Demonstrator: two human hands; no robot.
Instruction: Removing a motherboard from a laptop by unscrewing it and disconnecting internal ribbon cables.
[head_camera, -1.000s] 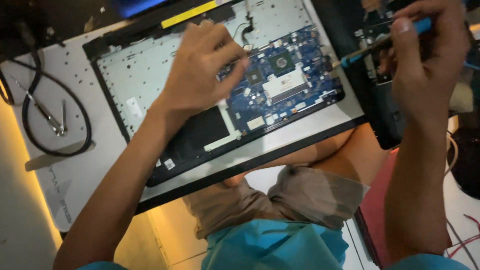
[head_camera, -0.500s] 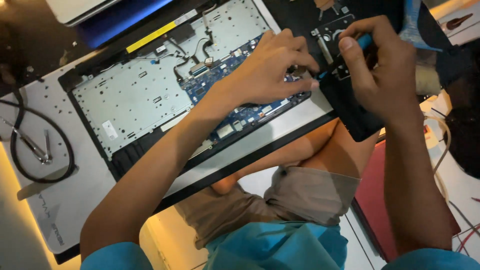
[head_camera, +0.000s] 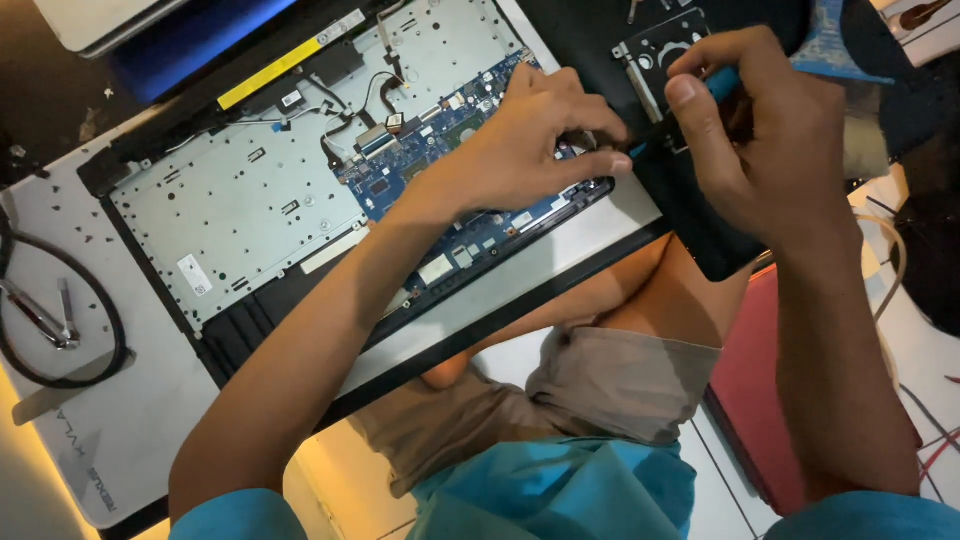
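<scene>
Both hands have closed in since the earlier frame. The right hand (head_camera: 770, 140) grasps a blue-handled screwdriver (head_camera: 690, 105); the left hand (head_camera: 520, 150) steadies its tip, fingers pressed on the blue circuit board (head_camera: 450, 130) of the opened laptop (head_camera: 240, 200), right side.

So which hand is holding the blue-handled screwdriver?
The right hand grips the screwdriver; the left hand only rests on the blue circuit board.
</scene>
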